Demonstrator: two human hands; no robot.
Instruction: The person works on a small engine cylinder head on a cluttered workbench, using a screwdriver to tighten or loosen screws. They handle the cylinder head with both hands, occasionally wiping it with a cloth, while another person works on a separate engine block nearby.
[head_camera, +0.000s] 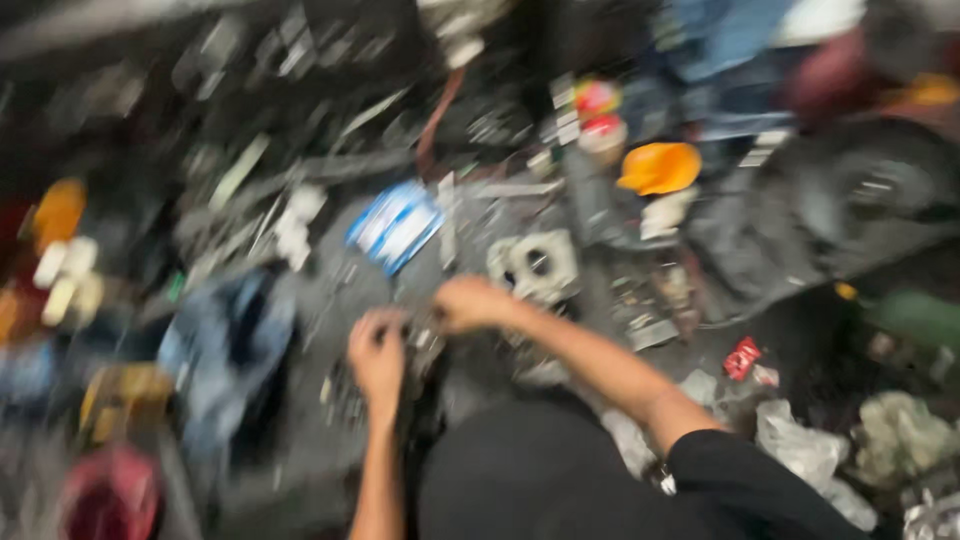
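Your view is badly smeared by motion, so only coarse shapes can be told. Nearest you, your dark-clothed lap fills the bottom edge, and both bare forearms reach out from it over a cluttered dark floor (330, 450).

Your left hand (377, 352) is curled, fingers bent inward over a small dark metal part (425, 340) that lies between the two hands. Your right hand (470, 303) is also closed into a loose fist just beside it, touching or nearly touching the same part. Whether either hand truly pinches the part or only rests on it, you cannot tell through the blur.

Just beyond your right hand sits a pale grey metal block with a round bore (537, 265). To its left, a blue and white packet (395, 225) lies tilted. Left of your left hand, a crumpled blue cloth (225, 345) lies on the floor.

Farther off to the right, an orange cap-shaped thing (660, 168) sits near a large black round casing (850, 200). Near the right edge, crumpled pale plastic bags (800, 445) lie beside a small red packet (742, 358).
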